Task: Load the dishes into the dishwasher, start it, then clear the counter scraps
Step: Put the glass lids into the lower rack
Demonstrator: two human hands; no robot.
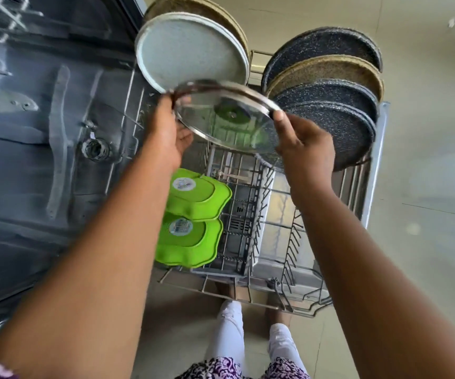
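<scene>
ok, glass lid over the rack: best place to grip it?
By the metal rim, from opposite sides, as the left hand and right hand do now. The glass lid is flat and round with its knob facing down, so the rim is the reachable edge.

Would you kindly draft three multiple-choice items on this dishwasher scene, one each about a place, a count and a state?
1. Where are the green plates?
A. Standing in the rack's near left part
B. On the floor
C. Stacked on the dark plates

2. How many green plates are in the rack?
A. One
B. Two
C. Four

3. What is the state of the glass lid?
A. Lying flat in the rack
B. Leaning on the dishwasher door
C. Held above the rack by both hands

Answers:
1 A, since they stand side by side at the rack's near left edge.
2 B, since two green scalloped plates show, each with a round sticker.
3 C, since the left hand and right hand grip opposite sides of its rim, over the wires.
</scene>
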